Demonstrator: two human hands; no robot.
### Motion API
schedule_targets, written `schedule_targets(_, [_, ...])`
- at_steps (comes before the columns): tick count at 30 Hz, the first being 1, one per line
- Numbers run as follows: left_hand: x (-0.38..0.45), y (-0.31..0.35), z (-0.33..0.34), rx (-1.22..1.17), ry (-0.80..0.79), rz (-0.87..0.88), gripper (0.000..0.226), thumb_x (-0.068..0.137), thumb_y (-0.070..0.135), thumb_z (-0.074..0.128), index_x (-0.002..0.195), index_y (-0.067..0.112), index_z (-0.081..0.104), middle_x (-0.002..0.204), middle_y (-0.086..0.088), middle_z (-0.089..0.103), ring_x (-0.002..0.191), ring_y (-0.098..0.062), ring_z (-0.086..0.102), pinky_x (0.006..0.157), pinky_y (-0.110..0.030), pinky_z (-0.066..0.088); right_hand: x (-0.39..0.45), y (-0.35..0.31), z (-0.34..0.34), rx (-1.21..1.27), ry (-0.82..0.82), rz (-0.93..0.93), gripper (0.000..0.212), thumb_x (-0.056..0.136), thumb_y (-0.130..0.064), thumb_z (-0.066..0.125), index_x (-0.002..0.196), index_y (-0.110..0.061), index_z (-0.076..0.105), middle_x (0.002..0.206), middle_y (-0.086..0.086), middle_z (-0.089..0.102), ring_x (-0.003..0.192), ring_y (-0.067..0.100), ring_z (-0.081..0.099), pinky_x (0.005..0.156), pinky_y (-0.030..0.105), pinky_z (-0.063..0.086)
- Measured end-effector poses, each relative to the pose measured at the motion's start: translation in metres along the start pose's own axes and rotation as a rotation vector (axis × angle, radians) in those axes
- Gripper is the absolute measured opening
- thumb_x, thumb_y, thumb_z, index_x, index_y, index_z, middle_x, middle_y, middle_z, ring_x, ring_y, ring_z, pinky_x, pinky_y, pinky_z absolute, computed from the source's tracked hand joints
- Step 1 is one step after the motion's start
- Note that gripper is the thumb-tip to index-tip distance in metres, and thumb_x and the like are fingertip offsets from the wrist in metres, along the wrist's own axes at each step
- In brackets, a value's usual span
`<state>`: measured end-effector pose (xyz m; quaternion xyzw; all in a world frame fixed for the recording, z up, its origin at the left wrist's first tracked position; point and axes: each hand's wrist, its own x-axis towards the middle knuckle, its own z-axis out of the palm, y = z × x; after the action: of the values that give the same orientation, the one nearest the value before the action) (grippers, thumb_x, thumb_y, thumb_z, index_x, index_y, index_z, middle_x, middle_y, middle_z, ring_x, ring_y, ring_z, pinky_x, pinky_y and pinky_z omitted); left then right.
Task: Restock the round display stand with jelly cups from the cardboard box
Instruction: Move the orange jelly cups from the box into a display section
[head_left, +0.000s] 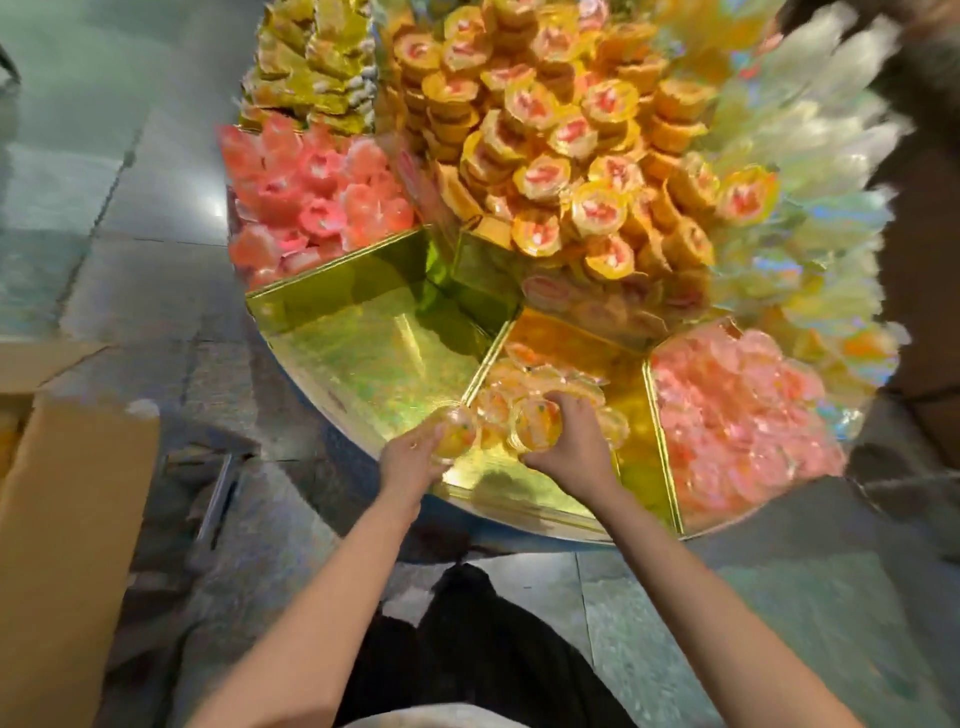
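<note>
Jelly cups (550, 410), small and light with slick plastic walls, sat lower centre of frame in the gold stand compartment (636, 415). My left hand (410, 460) held one by its rim; right hand (569, 447) gripped another. Squeezing risked denting.

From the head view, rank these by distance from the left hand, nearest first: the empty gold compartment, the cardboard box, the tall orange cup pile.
From the left hand:
1. Empty gold compartment, just above it, slightly left.
2. Tall orange cup pile, up and right at the stand's centre.
3. Cardboard box, far left on the floor; close to the pile, ranking uncertain.
</note>
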<state>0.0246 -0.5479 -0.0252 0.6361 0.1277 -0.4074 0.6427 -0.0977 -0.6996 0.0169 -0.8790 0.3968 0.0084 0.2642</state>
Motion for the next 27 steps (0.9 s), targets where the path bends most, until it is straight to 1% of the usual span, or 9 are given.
schedule_targets(3, [0.011,-0.017,0.026,0.005,0.064,-0.043,0.052,0.093,0.013,0.062,0.14,-0.001,0.044,0.147,-0.008,0.043,0.101,-0.02,0.057,0.063,-0.022,0.058,0.014,0.035,0.007,-0.034,-0.118,0.025,0.089,0.062,-0.032,0.087,0.137,-0.02,0.041,0.132,0.006,0.042,0.114,0.027,0.052,0.086,0.035,0.047])
schedule_targets(6, [0.019,-0.041,0.049,-0.076,0.172,-0.097,0.055,0.088,0.008,0.068,0.138,0.001,0.048,0.144,-0.012,0.046,0.111,-0.025,0.058,0.067,-0.029,0.06,0.029,0.058,0.026,-0.071,-0.231,0.027,0.091,0.061,-0.033,0.086,0.139,-0.022,0.039,0.13,0.006,0.044,0.111,0.028,0.055,0.083,0.036,0.051])
schedule_targets(11, [0.044,-0.065,0.087,-0.41,0.452,-0.246,0.041,0.092,-0.005,0.056,0.132,0.005,0.053,0.133,-0.016,0.055,0.11,-0.032,0.062,0.076,-0.04,0.057,0.047,0.081,0.059,-0.144,-0.32,0.018,0.091,0.063,-0.036,0.083,0.14,-0.021,0.037,0.127,0.008,0.047,0.107,0.029,0.057,0.078,0.037,0.053])
schedule_targets(15, [0.056,-0.065,0.107,-0.096,0.496,-0.258,0.037,0.098,0.006,0.048,0.134,-0.003,0.048,0.13,-0.021,0.057,0.102,-0.029,0.06,0.08,-0.028,0.045,0.055,0.093,0.079,-0.222,-0.381,-0.036,0.087,0.067,-0.038,0.082,0.138,-0.018,0.036,0.122,0.012,0.05,0.101,0.031,0.058,0.071,0.036,0.053])
schedule_targets(18, [0.07,-0.07,0.111,0.092,0.492,-0.36,0.038,0.101,0.009,0.043,0.137,-0.004,0.044,0.139,-0.017,0.05,0.124,-0.029,0.05,0.061,-0.001,0.039,0.058,0.095,0.089,-0.197,-0.374,-0.026,0.083,0.069,-0.038,0.082,0.135,-0.017,0.036,0.12,0.013,0.051,0.099,0.033,0.059,0.067,0.034,0.047])
schedule_targets(19, [0.07,-0.068,0.111,0.18,0.539,-0.384,0.036,0.101,0.01,0.044,0.136,-0.002,0.046,0.14,-0.015,0.049,0.128,-0.026,0.048,0.065,0.001,0.041,0.059,0.095,0.092,-0.184,-0.365,-0.017,0.085,0.069,-0.04,0.081,0.136,-0.017,0.035,0.119,0.013,0.052,0.098,0.033,0.059,0.067,0.034,0.045])
schedule_targets(22, [0.057,-0.068,0.111,0.799,0.468,-0.338,0.036,0.099,0.017,0.052,0.133,0.007,0.049,0.142,-0.008,0.048,0.134,-0.022,0.042,0.102,-0.025,0.039,0.058,0.093,0.1,-0.202,-0.334,-0.033,0.093,0.073,-0.046,0.079,0.143,-0.015,0.025,0.115,0.013,0.057,0.095,0.033,0.062,0.065,0.036,0.046])
schedule_targets(24, [0.057,-0.068,0.111,0.937,0.391,-0.328,0.036,0.099,0.02,0.052,0.133,0.007,0.05,0.139,-0.006,0.051,0.132,-0.021,0.045,0.105,-0.028,0.036,0.056,0.093,0.102,-0.245,-0.329,-0.057,0.096,0.075,-0.051,0.075,0.144,-0.012,0.021,0.111,0.012,0.06,0.093,0.031,0.063,0.063,0.036,0.045])
schedule_targets(27, [0.057,-0.072,0.109,0.923,0.342,-0.338,0.033,0.099,0.019,0.053,0.13,0.007,0.052,0.133,-0.006,0.055,0.126,-0.02,0.05,0.1,-0.026,0.04,0.054,0.094,0.103,-0.269,-0.334,-0.038,0.092,0.075,-0.058,0.07,0.14,-0.01,0.025,0.108,0.01,0.062,0.091,0.029,0.064,0.061,0.035,0.044])
